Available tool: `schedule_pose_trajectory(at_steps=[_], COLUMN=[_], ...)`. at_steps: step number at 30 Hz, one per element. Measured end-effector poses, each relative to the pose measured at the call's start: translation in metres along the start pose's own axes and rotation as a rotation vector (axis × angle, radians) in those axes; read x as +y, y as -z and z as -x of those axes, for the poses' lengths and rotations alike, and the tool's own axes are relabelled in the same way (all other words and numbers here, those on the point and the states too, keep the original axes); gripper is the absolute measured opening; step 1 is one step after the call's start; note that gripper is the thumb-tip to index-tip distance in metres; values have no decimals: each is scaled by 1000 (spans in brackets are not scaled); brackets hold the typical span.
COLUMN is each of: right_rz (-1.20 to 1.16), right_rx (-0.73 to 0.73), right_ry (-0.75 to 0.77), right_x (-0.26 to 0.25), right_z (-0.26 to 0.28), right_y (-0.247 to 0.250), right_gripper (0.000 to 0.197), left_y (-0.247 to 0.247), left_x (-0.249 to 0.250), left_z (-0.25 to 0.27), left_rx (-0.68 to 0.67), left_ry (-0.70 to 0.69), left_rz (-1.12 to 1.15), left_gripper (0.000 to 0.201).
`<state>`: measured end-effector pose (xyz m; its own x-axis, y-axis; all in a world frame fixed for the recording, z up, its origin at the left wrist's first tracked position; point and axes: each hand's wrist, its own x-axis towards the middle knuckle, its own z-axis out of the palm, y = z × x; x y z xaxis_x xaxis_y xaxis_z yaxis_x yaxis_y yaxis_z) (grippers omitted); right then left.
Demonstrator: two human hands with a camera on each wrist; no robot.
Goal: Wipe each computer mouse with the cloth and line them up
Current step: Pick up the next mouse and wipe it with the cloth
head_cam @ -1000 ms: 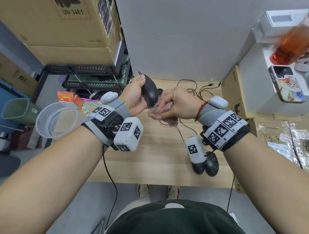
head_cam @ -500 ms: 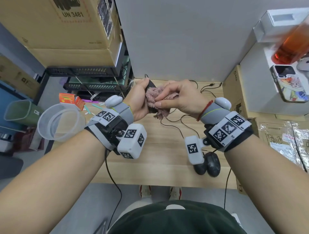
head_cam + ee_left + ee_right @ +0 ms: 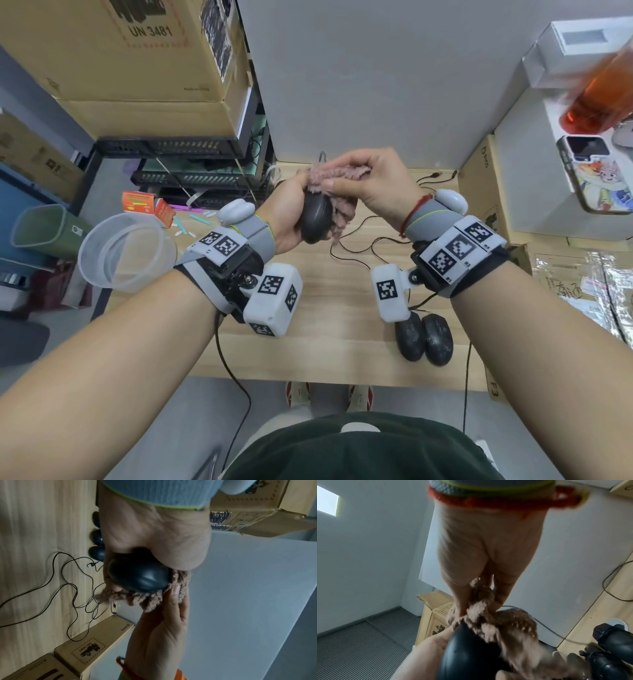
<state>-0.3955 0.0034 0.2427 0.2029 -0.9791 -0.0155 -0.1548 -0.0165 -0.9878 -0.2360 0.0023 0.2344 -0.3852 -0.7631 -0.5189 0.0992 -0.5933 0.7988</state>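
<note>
My left hand (image 3: 291, 209) grips a black wired mouse (image 3: 317, 217) above the far half of the wooden table (image 3: 335, 284). My right hand (image 3: 366, 181) pinches a fluffy pink cloth (image 3: 342, 195) and presses it over the mouse's far end and right side. The left wrist view shows the mouse (image 3: 139, 576) in my palm with the cloth (image 3: 154, 599) bunched past it. In the right wrist view the cloth (image 3: 489, 619) drapes over the mouse (image 3: 467, 654). Two more black mice (image 3: 424, 337) lie side by side near the table's front right.
Thin black cables (image 3: 363, 246) loop over the table behind the hands. A clear plastic tub (image 3: 123, 246) sits at the left edge. Cardboard boxes (image 3: 489, 192) border the right side, with a phone (image 3: 596, 174) and an orange bottle (image 3: 599, 99) on a white box.
The right hand brought the cloth onto the mouse and slid it toward the mouse's far end. The left hand tilted the mouse so its rear now shows toward me.
</note>
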Motion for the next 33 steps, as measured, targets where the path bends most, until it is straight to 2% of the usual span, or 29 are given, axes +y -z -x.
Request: schedule_pose_trajectory(at_steps=[2,5,7,9,11,13,15,16,18,20,21,23,25,26,28,30,33], right_rz=[47,160,152,113,81,62,101,149,205,286,296,237,278,308,333,216,49], right_rx=[63,213,297,328,305,179,16,-18,72,260,279,160,49,77,238,328,364], right_ry=[-5,-46,-62,-63,-37,19,50,51,32,11,10,42,83,76,23,-37,-10], right_x=[7,21,26,27,22,16,10,10,15,19,18,15,12,14,19,23,29], right_z=[-7,-15,-15,-13,-8,-3,1,1,-5,-13,-14,-12,-8,-10,-16,-19,-15], right_y=[1,11,20,24,23,17,8,5,4,10,12,10,6,6,14,23,33], right_gripper=[16,14,16,17,14,19,25,27,24,14,13,17,22,22,18,9,23], left_y=[1,4,8,15,16,13,10,8,6,5,5,4,4,3,0,4,15], left_x=[-2,-4,-6,-11,-13,-12,-13,-14,-14,-13,-13,-12,-13,-13,-12,-10,-6], left_z=[0,1,-2,-6,-6,-6,-7,-7,-8,-6,-6,-5,-7,-6,-4,-5,-4], left_rx=[45,33,74,92,109,181,204,179,143,161,182,195,156,133,126,104,47], left_ry=[7,3,-3,7,-5,-74,-145,-154,-140,-117,-111,-113,-103,-91,-60,-40,-25], left_rz=[-34,-17,-68,-70,-90,-235,-375,-407,-463,-526,-552,-569,-565,-544,-431,-219,-6], left_gripper=[59,61,52,56,52,46,64,75,83,80,81,86,91,88,67,43,35])
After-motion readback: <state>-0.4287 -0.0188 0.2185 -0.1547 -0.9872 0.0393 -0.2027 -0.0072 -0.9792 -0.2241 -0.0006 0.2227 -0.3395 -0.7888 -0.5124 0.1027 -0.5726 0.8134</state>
